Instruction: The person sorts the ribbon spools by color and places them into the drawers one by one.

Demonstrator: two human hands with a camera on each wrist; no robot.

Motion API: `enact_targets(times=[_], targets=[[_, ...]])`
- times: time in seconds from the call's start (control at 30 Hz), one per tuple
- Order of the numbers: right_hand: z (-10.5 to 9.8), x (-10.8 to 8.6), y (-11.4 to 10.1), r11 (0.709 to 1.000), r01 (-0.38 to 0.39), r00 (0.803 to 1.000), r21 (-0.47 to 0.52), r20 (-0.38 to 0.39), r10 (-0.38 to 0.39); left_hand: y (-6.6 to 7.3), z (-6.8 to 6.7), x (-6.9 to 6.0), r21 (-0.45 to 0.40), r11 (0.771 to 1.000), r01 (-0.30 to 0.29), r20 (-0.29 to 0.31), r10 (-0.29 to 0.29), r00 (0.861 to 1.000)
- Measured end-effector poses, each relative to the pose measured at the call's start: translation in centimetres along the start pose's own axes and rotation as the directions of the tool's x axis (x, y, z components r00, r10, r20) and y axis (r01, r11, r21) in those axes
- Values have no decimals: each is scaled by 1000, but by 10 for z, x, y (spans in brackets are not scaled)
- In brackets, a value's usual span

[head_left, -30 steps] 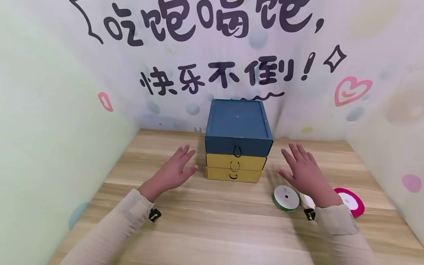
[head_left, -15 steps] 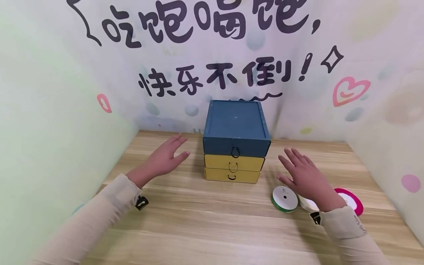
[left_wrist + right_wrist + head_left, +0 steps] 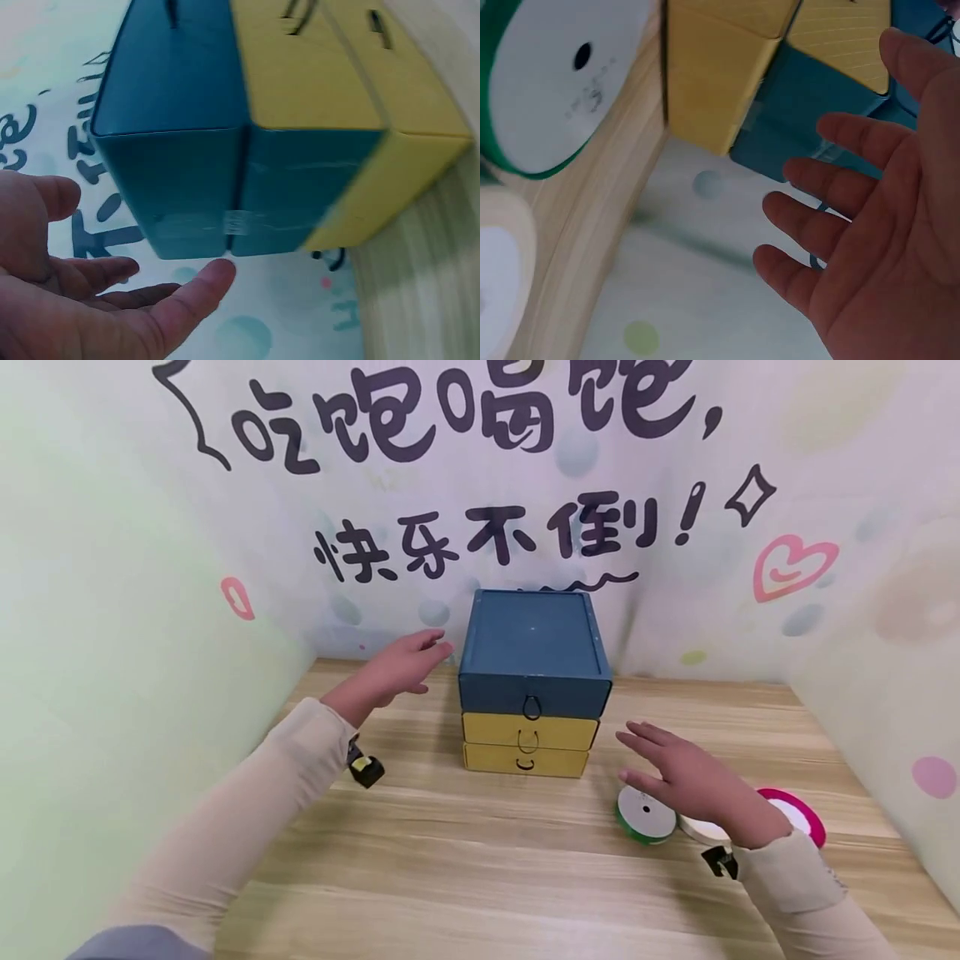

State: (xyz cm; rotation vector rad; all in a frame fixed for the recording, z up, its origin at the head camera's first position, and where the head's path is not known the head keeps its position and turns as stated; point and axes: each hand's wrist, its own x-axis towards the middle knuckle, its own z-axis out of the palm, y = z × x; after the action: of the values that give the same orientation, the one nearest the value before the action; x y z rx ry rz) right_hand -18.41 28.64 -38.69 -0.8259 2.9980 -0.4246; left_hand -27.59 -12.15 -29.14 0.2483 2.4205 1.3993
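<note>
A drawer box with a blue top (image 3: 534,631) and yellow lower drawers (image 3: 527,758) stands at the table's back, its drawers closed. My left hand (image 3: 393,672) hovers beside its left side with relaxed fingers and holds nothing; in the left wrist view the hand (image 3: 97,300) has its fingers spread near the box's blue side (image 3: 187,195). My right hand (image 3: 693,777) is in the air right of the box, above the ribbon spools, fingers extended. The right wrist view shows that hand (image 3: 885,217) holding nothing, with the yellow drawer side (image 3: 716,82) beyond its fingers.
A green-edged spool (image 3: 647,814), a cream spool (image 3: 703,832) and a pink-red spool (image 3: 813,822) lie at the right of the wooden table (image 3: 480,868), partly under my right hand and forearm. A printed wall (image 3: 405,602) stands behind the box.
My left hand has moved up and back alongside the box, turning as it went. My right hand has lowered slightly and tilted leftward. The box and spools have stayed in place.
</note>
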Motion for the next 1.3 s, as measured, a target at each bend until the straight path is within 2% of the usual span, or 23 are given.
enact_targets(times=[0.23, 0.5, 0.73, 0.93, 1.07, 1.3], targets=[[-13, 1, -15, 992, 9, 999, 123, 40, -14, 19, 6, 20, -90, 994, 63, 17, -61, 998], [-21, 11, -26, 962, 25, 997, 271, 60, -42, 27, 14, 39, -83, 995, 52, -18, -54, 998], [-30, 18, -30, 949, -8, 997, 314, 77, -17, 28, 19, 53, -99, 994, 53, -42, -57, 997], [-33, 21, -34, 935, -16, 993, 355, 115, -27, 24, 20, 61, -126, 991, 55, -67, -64, 996], [-34, 25, -38, 933, -19, 991, 359, 128, -29, 23, 21, 63, -96, 994, 50, -75, -58, 996], [-35, 34, -47, 926, -11, 992, 378, 123, -39, 29, 28, 64, -71, 997, 39, -18, -40, 999]])
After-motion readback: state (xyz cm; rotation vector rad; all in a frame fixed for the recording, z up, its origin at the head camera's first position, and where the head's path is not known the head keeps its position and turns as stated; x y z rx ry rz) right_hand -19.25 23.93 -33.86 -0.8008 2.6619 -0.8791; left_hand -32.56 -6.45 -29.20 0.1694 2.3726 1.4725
